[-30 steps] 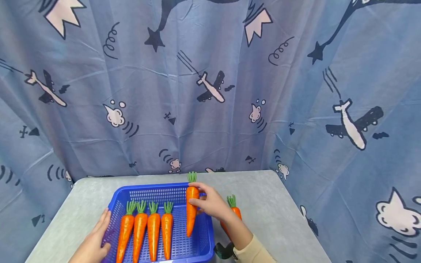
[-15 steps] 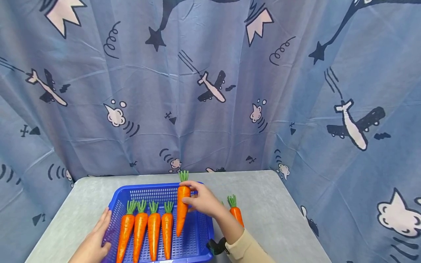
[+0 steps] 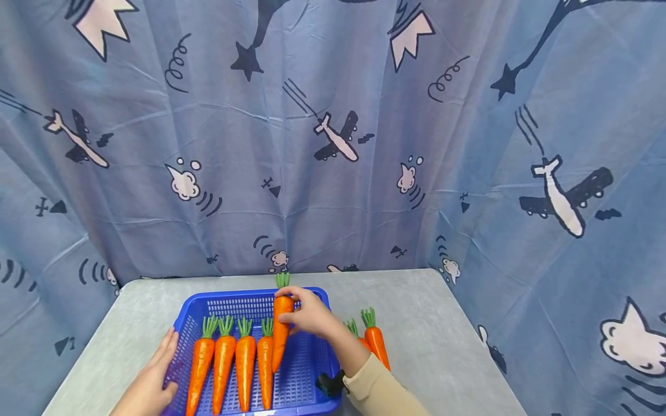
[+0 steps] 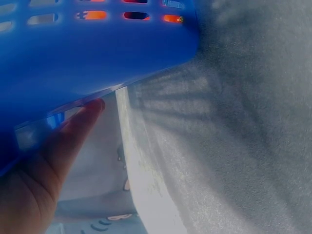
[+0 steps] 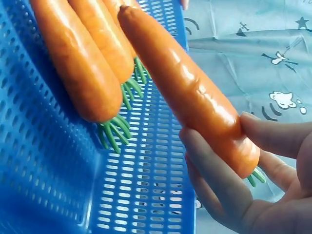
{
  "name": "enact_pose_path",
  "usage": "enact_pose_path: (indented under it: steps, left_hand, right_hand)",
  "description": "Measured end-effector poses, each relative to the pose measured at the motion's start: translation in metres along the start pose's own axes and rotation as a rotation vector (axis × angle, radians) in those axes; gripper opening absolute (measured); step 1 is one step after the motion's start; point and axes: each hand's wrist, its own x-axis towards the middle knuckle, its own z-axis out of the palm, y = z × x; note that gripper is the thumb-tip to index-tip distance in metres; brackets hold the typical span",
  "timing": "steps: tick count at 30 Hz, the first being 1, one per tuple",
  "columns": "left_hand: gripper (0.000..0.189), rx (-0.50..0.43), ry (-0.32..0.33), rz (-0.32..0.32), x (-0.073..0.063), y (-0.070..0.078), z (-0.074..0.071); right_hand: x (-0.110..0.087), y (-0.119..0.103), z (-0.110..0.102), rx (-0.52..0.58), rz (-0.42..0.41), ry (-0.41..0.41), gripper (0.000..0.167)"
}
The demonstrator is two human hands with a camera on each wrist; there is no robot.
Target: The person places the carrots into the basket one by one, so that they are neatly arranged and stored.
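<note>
My right hand (image 3: 308, 313) grips an orange carrot (image 3: 281, 332) with a green top over the blue plastic basket (image 3: 239, 294). The right wrist view shows thumb and fingers (image 5: 217, 168) round its thick end, the narrow tip pointing away. Several other carrots lie side by side in the basket's left half, the rightmost carrot (image 3: 265, 364) close beside the held one. At the basket's left side, my left hand (image 3: 148, 378) rests with straight fingers against the outer wall. In the left wrist view one digit (image 4: 75, 141) touches the basket's edge.
Two more carrots (image 3: 377, 345) lie on the grey table (image 3: 416, 323) right of the basket, partly hidden by my right forearm. A black strap device (image 3: 330, 383) sits on the right wrist. A blue patterned curtain (image 3: 291, 190) stands behind the table.
My right hand has carried the carrot leftward across the basket, up to the row of carrots. More of the two table carrots shows now. The left hand stays in place.
</note>
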Motion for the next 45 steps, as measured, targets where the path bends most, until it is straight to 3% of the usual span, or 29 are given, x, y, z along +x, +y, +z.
enact_pose_path:
  steps: [6, 10, 22, 28, 31, 35, 43, 45]
  left_hand:
    - [0.097, 0.035, 0.093, 0.085, 0.0, 0.0, 0.006]
    - [0.098, 0.036, 0.095, 0.065, 0.0, 0.002, 0.006]
    - [0.096, -0.015, -0.056, -0.069, 0.005, 0.012, -0.006]
    - [0.097, 0.019, 0.019, -0.003, 0.001, 0.008, -0.001]
    - [0.098, 0.038, 0.085, 0.054, -0.001, 0.005, 0.003]
    - [0.099, 0.046, 0.123, 0.092, -0.003, 0.002, 0.005]
    - [0.097, 0.006, -0.019, -0.034, -0.001, 0.006, -0.004]
    - [0.097, 0.005, -0.016, -0.031, -0.001, 0.005, -0.003]
  right_hand:
    - [0.007, 0.009, 0.005, -0.057, 0.036, -0.016, 0.041]
    - [0.008, 0.013, 0.008, -0.102, 0.057, -0.033, 0.042]
    - [0.005, 0.014, 0.018, -0.193, 0.151, -0.042, 0.039]
    - [0.007, 0.019, 0.024, -0.19, 0.247, -0.074, 0.037]
    - [0.007, 0.021, 0.026, -0.203, 0.277, -0.089, 0.035]
    - [0.008, 0.025, 0.03, -0.248, 0.299, -0.106, 0.034]
    - [0.01, 0.03, 0.037, -0.323, 0.308, -0.14, 0.035]
    - [0.011, 0.031, 0.037, -0.354, 0.301, -0.145, 0.034]
